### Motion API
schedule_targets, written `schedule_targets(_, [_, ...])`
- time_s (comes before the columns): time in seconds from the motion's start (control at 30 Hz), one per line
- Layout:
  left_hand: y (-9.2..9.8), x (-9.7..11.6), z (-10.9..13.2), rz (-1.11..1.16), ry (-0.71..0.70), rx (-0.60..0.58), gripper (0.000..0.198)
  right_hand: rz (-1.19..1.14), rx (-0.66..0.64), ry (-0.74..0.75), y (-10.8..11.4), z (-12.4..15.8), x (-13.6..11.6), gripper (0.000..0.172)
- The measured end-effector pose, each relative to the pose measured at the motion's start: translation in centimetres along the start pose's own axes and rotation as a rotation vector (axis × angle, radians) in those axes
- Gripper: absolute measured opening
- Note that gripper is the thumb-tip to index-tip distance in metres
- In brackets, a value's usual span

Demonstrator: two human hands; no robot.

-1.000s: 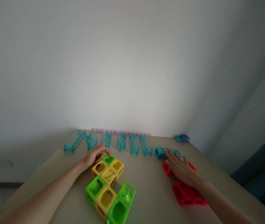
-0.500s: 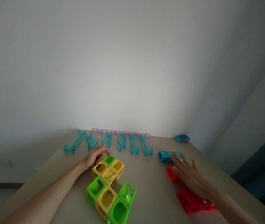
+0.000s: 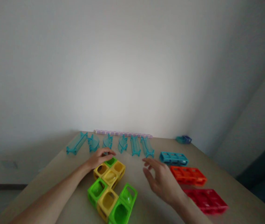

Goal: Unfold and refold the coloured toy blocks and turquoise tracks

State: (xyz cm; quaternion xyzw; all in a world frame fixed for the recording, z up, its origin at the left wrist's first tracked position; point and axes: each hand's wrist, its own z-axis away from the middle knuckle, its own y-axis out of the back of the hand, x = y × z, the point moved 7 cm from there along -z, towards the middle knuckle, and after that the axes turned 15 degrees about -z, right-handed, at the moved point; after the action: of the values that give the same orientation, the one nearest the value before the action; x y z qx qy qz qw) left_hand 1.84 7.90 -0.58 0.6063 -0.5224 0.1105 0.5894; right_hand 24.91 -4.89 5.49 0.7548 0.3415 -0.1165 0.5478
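Observation:
A cluster of joined green and yellow hollow cube blocks (image 3: 110, 191) lies on the beige table (image 3: 146, 202) near me. My left hand (image 3: 99, 157) rests on the cluster's far green block, fingers curled over its edge. My right hand (image 3: 161, 180) hovers above the table in the middle, fingers apart and holding nothing. To its right lie three flat perforated plates in a row: a teal one (image 3: 173, 158), an orange one (image 3: 188, 175) and a red one (image 3: 205, 201).
Several clear teal track pieces (image 3: 123, 144) stand in a row along the far side, with a long one (image 3: 76, 142) at the left. A pale purple strip (image 3: 123, 133) lies against the wall. A small blue piece (image 3: 183, 139) sits at the far right corner.
My right hand has lifted off the orange and red plates and moved left to the middle of the table. The plates now lie uncovered. My left hand stays on the green block.

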Motion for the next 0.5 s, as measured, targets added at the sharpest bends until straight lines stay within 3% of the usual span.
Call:
schedule_targets(0.1, [-0.2, 0.5, 0.1, -0.051, -0.078, -0.045, 0.024, -0.154, -0.056, -0.07, -5.6, -3.6, -2.1, 0.033])
schedule_targets(0.17, [0.0, 0.7, 0.2, -0.056, -0.098, -0.042, 0.021, -0.221, -0.139, -0.147, -9.2, -5.3, -1.8, 0.026])
schedule_targets(0.23, [0.2, 0.9, 0.2, -0.053, -0.09, -0.033, 0.02, -0.29, -0.148, -0.174, -11.3, -6.2, -1.1, 0.023])
schedule_targets(0.33, [0.4, 1.2, 0.3, 0.028, -0.061, -0.035, 0.024, -0.44, -0.12, -0.14, -12.1, -6.4, -0.3, 0.017])
schedule_targets(0.5, [0.1, 1.3, 0.6, 0.273, 0.042, -0.086, 0.029, -0.731, 0.067, -0.075, -9.9, -6.2, -0.1, 0.02])
